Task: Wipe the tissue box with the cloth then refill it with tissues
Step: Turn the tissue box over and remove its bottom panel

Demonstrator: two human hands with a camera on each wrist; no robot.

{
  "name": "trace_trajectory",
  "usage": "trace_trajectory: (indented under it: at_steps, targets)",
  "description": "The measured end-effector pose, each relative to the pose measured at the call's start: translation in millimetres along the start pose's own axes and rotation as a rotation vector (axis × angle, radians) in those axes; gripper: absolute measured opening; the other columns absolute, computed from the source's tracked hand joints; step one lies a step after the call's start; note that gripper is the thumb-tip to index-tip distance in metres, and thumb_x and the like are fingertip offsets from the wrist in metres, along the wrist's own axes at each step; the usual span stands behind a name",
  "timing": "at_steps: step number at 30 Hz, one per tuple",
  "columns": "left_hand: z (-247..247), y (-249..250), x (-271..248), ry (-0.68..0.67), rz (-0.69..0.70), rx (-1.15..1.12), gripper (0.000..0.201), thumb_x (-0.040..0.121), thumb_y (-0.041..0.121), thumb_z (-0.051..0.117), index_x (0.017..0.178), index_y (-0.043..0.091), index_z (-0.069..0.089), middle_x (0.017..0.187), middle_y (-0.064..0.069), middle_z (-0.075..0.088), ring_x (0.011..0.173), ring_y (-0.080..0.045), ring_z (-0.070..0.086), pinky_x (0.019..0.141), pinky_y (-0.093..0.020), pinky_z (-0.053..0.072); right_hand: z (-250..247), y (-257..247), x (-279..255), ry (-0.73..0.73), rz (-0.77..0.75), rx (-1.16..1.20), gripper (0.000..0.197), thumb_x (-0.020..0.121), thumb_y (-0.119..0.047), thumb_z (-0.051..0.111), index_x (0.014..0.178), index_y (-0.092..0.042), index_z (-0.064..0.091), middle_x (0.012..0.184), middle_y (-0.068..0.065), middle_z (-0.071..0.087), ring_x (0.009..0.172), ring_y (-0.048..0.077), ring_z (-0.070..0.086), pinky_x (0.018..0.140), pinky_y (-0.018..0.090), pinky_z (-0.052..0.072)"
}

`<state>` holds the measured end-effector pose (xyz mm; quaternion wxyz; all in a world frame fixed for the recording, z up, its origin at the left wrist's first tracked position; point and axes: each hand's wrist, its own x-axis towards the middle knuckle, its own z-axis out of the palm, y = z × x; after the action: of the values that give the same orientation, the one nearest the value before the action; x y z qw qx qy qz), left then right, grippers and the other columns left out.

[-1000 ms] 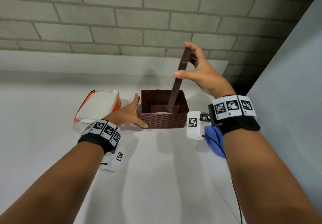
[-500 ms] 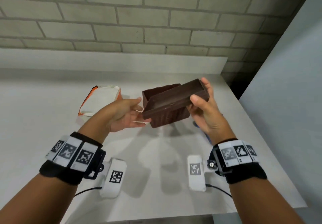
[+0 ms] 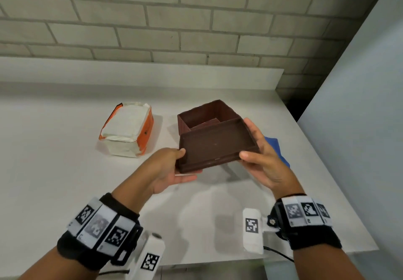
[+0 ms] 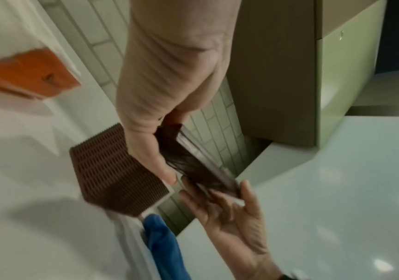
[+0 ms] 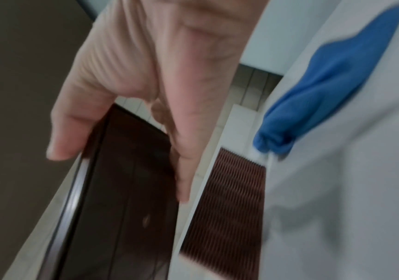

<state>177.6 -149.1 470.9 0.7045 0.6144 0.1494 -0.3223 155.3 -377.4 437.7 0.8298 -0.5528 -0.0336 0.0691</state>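
- Since a second ago, the brown lid (image 3: pixel 216 143) has tipped from upright to nearly flat.
- Left hand (image 3: pixel 168 171) and right hand (image 3: pixel 265 162) grip its opposite ends.
- Open tissue box (image 3: pixel 206 116) sits on the table (image 3: pixel 65 170) just behind; blue cloth (image 3: pixel 278 151) under the right hand; tissue pack (image 3: pixel 127 130) lies left.

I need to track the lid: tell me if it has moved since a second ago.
Yes. The lid has come down from upright above the tissue box to flat in front of it, nearer the person.

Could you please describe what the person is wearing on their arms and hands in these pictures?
Both forearms are bare, with no sleeves or gloves. Each wrist carries a black fabric band fronted by white tiles printed with black square markers. A white rounded camera block with its own marker hangs under each wrist, and a thin black cable trails from the right one.
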Motion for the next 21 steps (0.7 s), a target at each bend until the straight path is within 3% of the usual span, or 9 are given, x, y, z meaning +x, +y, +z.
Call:
trace_trajectory:
  at_steps: [2, 4, 7, 9, 11, 13, 17, 19, 21]
  targets:
    - [1, -10, -5, -0.032, -0.022, 0.005, 0.027, 0.102, 0.016, 0.035, 0.12, 0.008, 0.052, 0.113, -0.014, 0.066, 0.092, -0.026, 0.067, 0.071, -0.037, 0.058, -14, -4, -14, 0.025, 0.055, -0.033, 0.11, 0.046, -0.034, 0.092, 0.141, -0.026, 0.038, 0.133, -0.007, 0.058, 0.116, 0.01, 0.061, 0.088, 0.024, 0.055]
    - [6, -20, -8, -0.075, -0.065, -0.002, 0.026, 0.101, 0.015, 0.037, 0.118, 0.008, 0.055, 0.104, -0.013, 0.07, 0.088, -0.023, 0.068, 0.068, -0.034, 0.059, -21, -9, -24, 0.108, 0.121, -0.064, 0.09, 0.059, -0.05, 0.082, 0.137, -0.026, 0.044, 0.133, -0.007, 0.06, 0.116, 0.009, 0.062, 0.085, 0.024, 0.056]
    - [19, -30, -4, -0.137, -0.124, -0.001, 0.028, 0.101, 0.013, 0.038, 0.122, 0.003, 0.053, 0.1, -0.014, 0.069, 0.085, -0.023, 0.068, 0.066, -0.031, 0.059, -27, -15, -24, 0.258, 0.26, -0.142, 0.036, 0.091, -0.048, 0.04, 0.118, -0.031, 0.058, 0.104, -0.014, 0.074, 0.09, -0.001, 0.071, 0.068, 0.018, 0.058]
    - [25, -31, 5, -0.124, -0.123, 0.028, 0.031, 0.101, 0.012, 0.038, 0.127, 0.0, 0.049, 0.108, -0.017, 0.067, 0.09, -0.026, 0.066, 0.071, -0.034, 0.058, -33, -14, -19, 0.323, 0.36, -0.231, 0.037, 0.099, -0.041, 0.028, 0.112, -0.028, 0.061, 0.096, -0.01, 0.075, 0.084, 0.003, 0.07, 0.066, 0.019, 0.056]
    - [25, -29, 17, -0.078, -0.113, 0.054, 0.034, 0.1, 0.012, 0.038, 0.13, -0.002, 0.046, 0.119, -0.02, 0.063, 0.098, -0.03, 0.064, 0.076, -0.037, 0.056, -32, -14, -14, 0.355, 0.424, -0.321, 0.042, 0.101, -0.038, 0.028, 0.127, -0.018, 0.054, 0.117, 0.003, 0.067, 0.098, 0.011, 0.064, 0.077, 0.023, 0.051]
    - [22, -27, 28, -0.033, -0.105, 0.077, 0.034, 0.1, 0.012, 0.038, 0.13, -0.003, 0.046, 0.125, -0.021, 0.061, 0.103, -0.031, 0.062, 0.078, -0.038, 0.055, -28, -8, -4, 0.391, 0.476, -0.349, 0.044, 0.101, -0.036, 0.032, 0.134, -0.011, 0.048, 0.126, 0.01, 0.06, 0.108, 0.019, 0.059, 0.088, 0.028, 0.047]
    - [8, -20, 45, 0.067, -0.074, 0.146, 0.035, 0.1, 0.013, 0.04, 0.13, -0.002, 0.047, 0.127, -0.021, 0.06, 0.113, -0.033, 0.06, 0.095, -0.043, 0.05, -16, 4, 16, 0.435, 0.509, -0.356, 0.033, 0.1, -0.031, 0.041, 0.122, -0.012, 0.055, 0.098, 0.003, 0.065, 0.087, 0.015, 0.061, 0.075, 0.028, 0.051]
    - [1, -15, 51, 0.106, -0.046, 0.15, 0.034, 0.1, 0.011, 0.04, 0.129, -0.004, 0.047, 0.127, -0.02, 0.059, 0.113, -0.032, 0.059, 0.095, -0.042, 0.049, -9, 9, 25, 0.448, 0.52, -0.359, 0.035, 0.1, -0.032, 0.041, 0.127, -0.014, 0.054, 0.094, -0.001, 0.064, 0.086, 0.013, 0.06, 0.084, 0.032, 0.05]
    - [-1, -11, 56, 0.143, -0.033, 0.155, 0.034, 0.099, 0.01, 0.041, 0.129, -0.005, 0.048, 0.128, -0.02, 0.059, 0.112, -0.031, 0.059, 0.091, -0.038, 0.049, -6, 14, 34, 0.474, 0.516, -0.368, 0.038, 0.099, -0.032, 0.044, 0.131, -0.013, 0.052, 0.103, 0.0, 0.062, 0.1, 0.017, 0.057, 0.101, 0.039, 0.045]
